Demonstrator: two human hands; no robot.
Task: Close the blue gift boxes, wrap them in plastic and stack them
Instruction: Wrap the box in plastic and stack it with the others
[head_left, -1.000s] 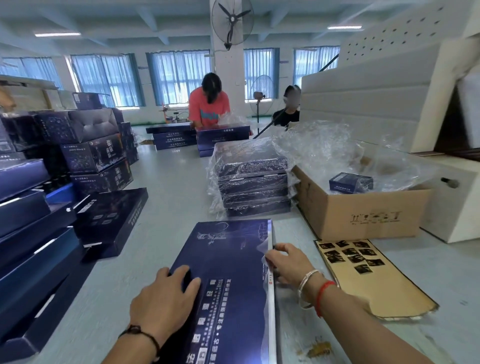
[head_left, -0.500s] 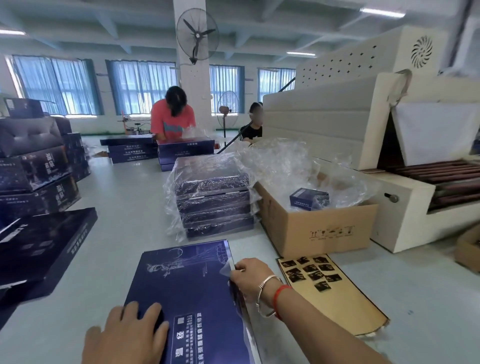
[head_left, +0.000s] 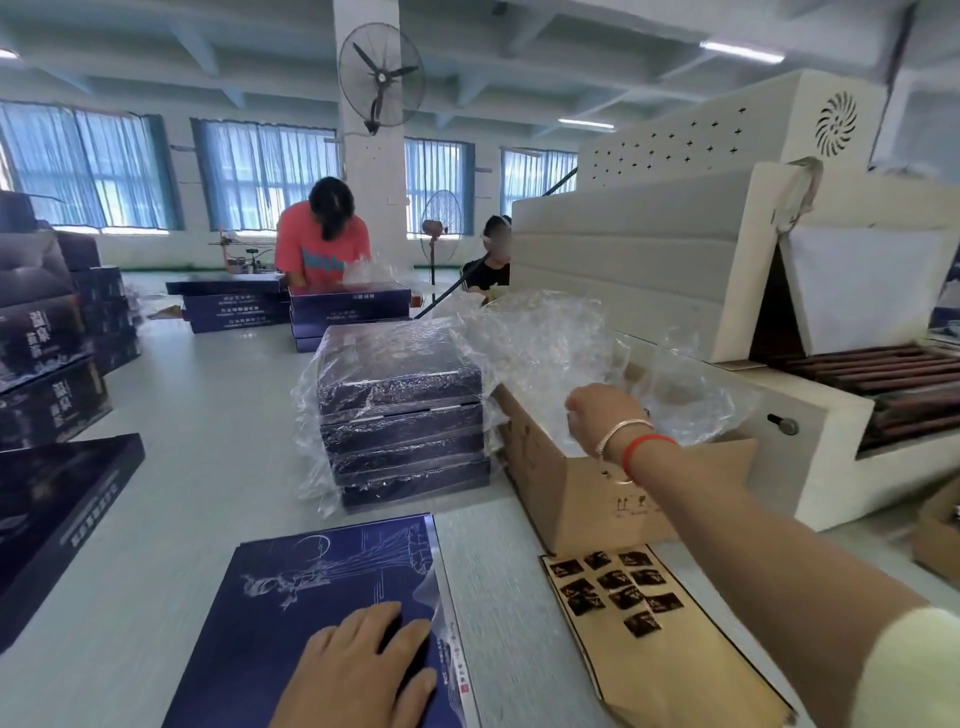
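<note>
So far four wrapped boxes (head_left: 402, 415) stand stacked on the surface, while the closed blue box (head_left: 332, 587) nearest lies unwrapped under the flat left hand (head_left: 358, 670) and the right hand (head_left: 602, 415) (fingers curled) pinches plastic film (head_left: 545, 343) at the carton (head_left: 582, 493).

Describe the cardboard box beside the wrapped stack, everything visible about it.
The cardboard box is plain brown corrugated card, open at the top, standing upright on the pale table. Small handling symbols are printed low on its near face. Crumpled clear plastic fills it and billows above the rim. It sits just right of the wrapped stack of blue boxes, whose loose film reaches its left side. The right hand is over its opening, in the plastic. A printed card sheet lies in front of it.
</note>
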